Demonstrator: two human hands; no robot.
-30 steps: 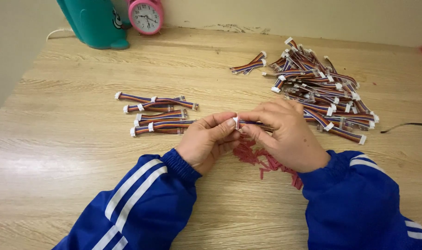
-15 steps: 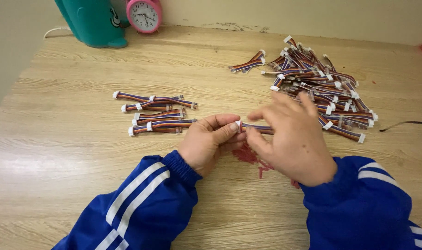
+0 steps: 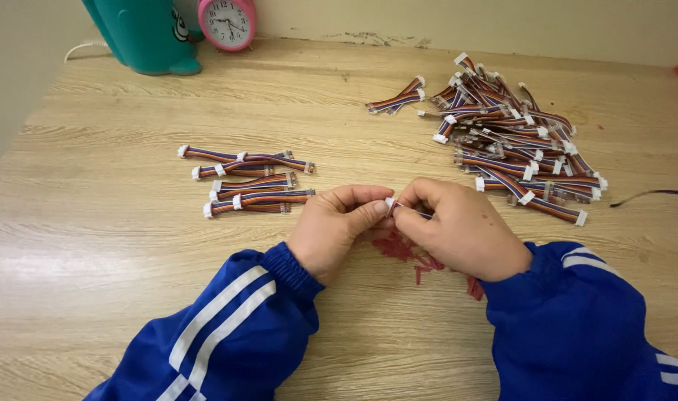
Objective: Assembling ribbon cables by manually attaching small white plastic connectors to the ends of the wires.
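Pinching one short cable [image 3: 417, 213] between both hands, near centre of table [image 3: 93, 245] | left hand [image 3: 337, 226] and right hand [image 3: 458, 226] fingertips touching at its white plug | sorted row [image 3: 246, 182] left | loose pile [image 3: 513, 137] far right

The right hand [image 3: 465, 230] has lowered, fingers now curled at the connector [image 3: 390, 203].
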